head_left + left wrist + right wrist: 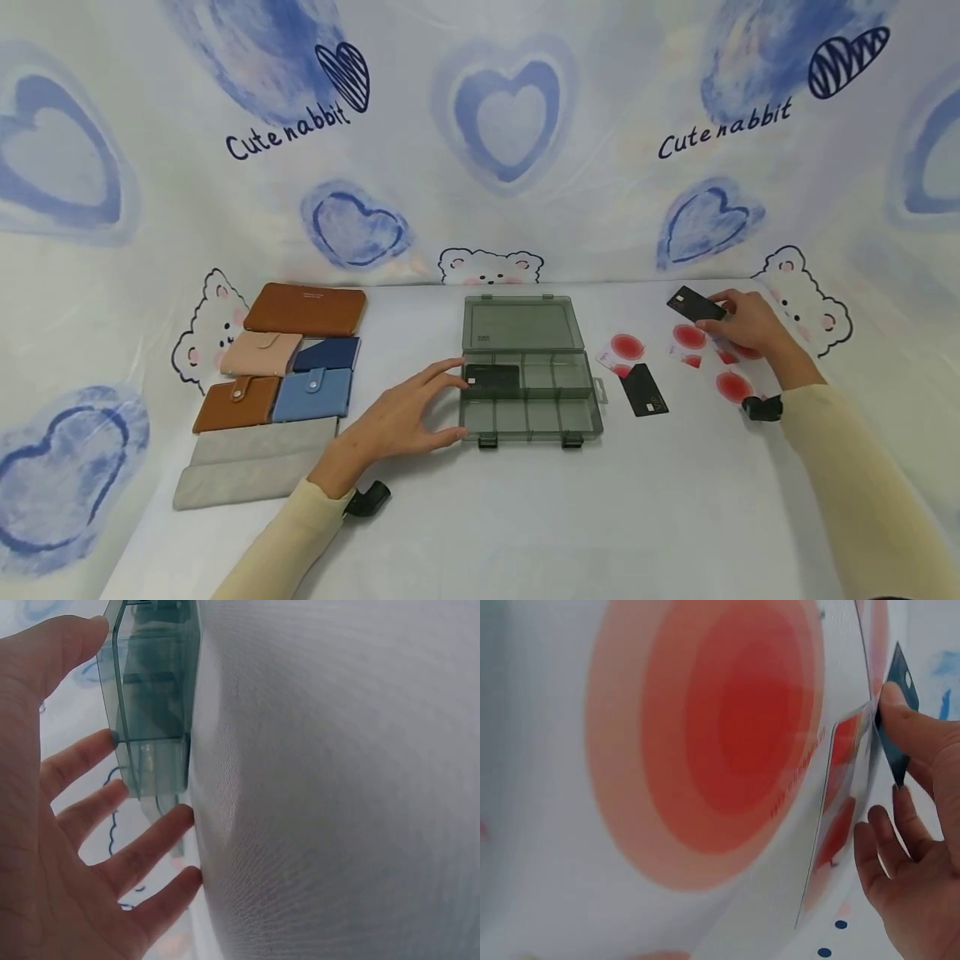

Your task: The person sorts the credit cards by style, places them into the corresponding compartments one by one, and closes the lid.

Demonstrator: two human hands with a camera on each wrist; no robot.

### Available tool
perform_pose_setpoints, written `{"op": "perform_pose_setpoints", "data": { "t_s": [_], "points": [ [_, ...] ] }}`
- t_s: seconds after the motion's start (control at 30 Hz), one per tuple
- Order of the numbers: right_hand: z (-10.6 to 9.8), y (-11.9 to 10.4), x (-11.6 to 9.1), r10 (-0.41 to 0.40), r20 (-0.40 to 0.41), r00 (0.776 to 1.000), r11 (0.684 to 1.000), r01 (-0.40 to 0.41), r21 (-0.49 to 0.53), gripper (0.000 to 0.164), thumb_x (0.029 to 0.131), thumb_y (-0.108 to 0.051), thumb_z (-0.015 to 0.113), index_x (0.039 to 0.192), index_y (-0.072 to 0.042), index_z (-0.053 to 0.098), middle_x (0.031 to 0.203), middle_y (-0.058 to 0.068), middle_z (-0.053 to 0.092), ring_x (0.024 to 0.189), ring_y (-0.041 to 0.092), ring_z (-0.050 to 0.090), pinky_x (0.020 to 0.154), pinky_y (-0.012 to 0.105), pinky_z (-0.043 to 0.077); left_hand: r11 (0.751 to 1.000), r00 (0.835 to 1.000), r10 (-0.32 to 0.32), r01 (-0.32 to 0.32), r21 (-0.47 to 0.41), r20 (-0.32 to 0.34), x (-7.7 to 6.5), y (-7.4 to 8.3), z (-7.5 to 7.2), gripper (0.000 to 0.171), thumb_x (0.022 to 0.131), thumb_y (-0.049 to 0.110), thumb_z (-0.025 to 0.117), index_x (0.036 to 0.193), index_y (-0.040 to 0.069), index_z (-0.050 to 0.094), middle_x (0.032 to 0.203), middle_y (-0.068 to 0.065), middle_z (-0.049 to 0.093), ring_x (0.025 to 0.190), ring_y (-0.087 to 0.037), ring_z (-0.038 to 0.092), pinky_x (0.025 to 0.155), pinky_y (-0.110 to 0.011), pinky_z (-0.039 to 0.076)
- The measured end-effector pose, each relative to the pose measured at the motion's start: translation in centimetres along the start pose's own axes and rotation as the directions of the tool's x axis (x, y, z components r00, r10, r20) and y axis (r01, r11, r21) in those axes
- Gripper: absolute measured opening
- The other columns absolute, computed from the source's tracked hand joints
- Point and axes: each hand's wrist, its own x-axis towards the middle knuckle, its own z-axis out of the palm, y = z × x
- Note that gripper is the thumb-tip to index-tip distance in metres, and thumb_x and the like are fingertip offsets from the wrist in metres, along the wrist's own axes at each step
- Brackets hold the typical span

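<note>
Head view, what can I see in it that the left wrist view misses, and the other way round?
Only the head view shows the right hand pinching a black card, and, on the left, the long brown wallet and the light blue wallet.

Only the left wrist view shows the palm side of the left hand, and a low, side-on look at the green box.

Both share that hand and box, the white tabletop and the patterned backdrop.

Pinches a dark card (pixel 897 671) in the right hand (pixel 922 877), thumb across its face (two lower fingers clear of it), near a red-printed card (pixel 836 832) and a print of concentric red rings (pixel 757 727) closer to the lens.
</note>
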Motion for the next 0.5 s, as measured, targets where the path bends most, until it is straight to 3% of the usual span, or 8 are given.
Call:
{"op": "perform_pose_setpoints", "data": {
  "t_s": [0.17, 0.3, 0.4, 0.5],
  "points": [
    [0.3, -0.4, -0.2, 0.016, -0.068, 0.998, 0.998, -0.012, 0.057, 0.063, 0.097, -0.032, 0.069, 0.143, 0.003, 0.043, 0.124, 0.04, 0.052, 0.104, 0.051, 0.054, 0.087, 0.065, 0.048, 1.0, 1.0, 0.008, -0.008, -0.001, -0.007, 0.0, 0.1, -0.1, 0.063, 0.087, 0.066, 0.066, 0.136, 0.027, 0.058, 0.164, 0.006, 0.031, 0.138, -0.019, 0.048, 0.095, -0.048, 0.051],
    [0.6, -1.0, -0.5, -0.003, -0.165, 0.986, 0.997, 0.015, 0.074, 0.047, 0.102, -0.026, 0.061, 0.141, -0.002, 0.049, 0.112, 0.035, 0.06, 0.089, 0.044, 0.059, 0.072, 0.052, 0.053, 1.0, 1.0, 0.014, -0.014, -0.003, -0.008, 0.1, 0.2, 0.0, 0.062, 0.087, 0.064, 0.067, 0.136, 0.027, 0.058, 0.164, 0.005, 0.031, 0.138, -0.019, 0.048, 0.095, -0.048, 0.051],
    [0.8, -2.4, -0.8, -0.029, -0.253, 0.967, 0.993, 0.056, 0.1, 0.04, 0.103, -0.02, 0.059, 0.139, -0.005, 0.054, 0.11, 0.033, 0.063, 0.091, 0.043, 0.061, 0.07, 0.05, 0.054, 1.0, 1.0, 0.014, -0.014, -0.004, -0.008, 0.1, 0.2, 0.0, 0.062, 0.087, 0.064, 0.068, 0.136, 0.027, 0.058, 0.164, 0.005, 0.031, 0.138, -0.02, 0.048, 0.095, -0.048, 0.051],
    [0.9, -4.5, -1.2, -0.051, -0.325, 0.944, 0.989, 0.094, 0.118, 0.038, 0.102, -0.018, 0.06, 0.138, -0.007, 0.057, 0.11, 0.03, 0.064, 0.099, 0.046, 0.062, 0.076, 0.055, 0.055, 1.0, 1.0, 0.013, -0.013, -0.009, -0.011, 0.0, 0.1, 0.0, 0.062, 0.087, 0.064, 0.068, 0.136, 0.027, 0.058, 0.164, 0.005, 0.031, 0.137, -0.02, 0.048, 0.094, -0.048, 0.051]
  ]
}}
